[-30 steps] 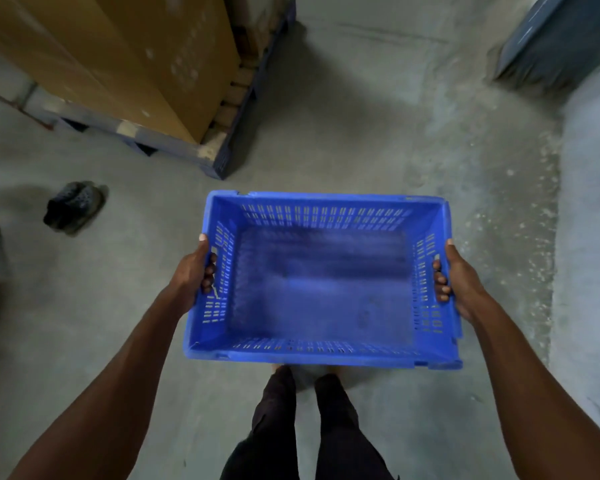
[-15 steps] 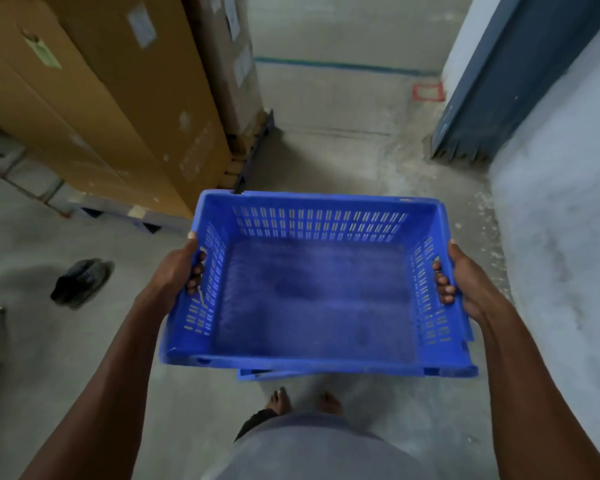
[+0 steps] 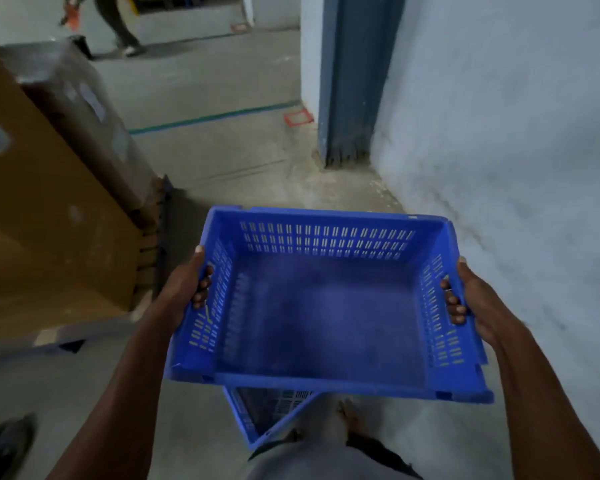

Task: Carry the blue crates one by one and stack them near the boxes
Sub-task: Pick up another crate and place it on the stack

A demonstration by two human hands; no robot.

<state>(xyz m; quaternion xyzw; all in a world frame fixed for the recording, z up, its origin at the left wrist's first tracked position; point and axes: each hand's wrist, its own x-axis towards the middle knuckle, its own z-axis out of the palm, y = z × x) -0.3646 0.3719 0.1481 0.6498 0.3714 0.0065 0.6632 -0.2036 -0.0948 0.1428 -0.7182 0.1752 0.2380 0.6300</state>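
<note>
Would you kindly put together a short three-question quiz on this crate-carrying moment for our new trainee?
1. True or false: the held blue crate has goods inside.
2. What sits on the floor under it? A) second blue crate B) bucket C) ladder
3. On which side of the person are the cardboard boxes?

Key: 1 false, it is empty, left hand and right hand gripping its side handles. 2 A. 3 left.
</note>
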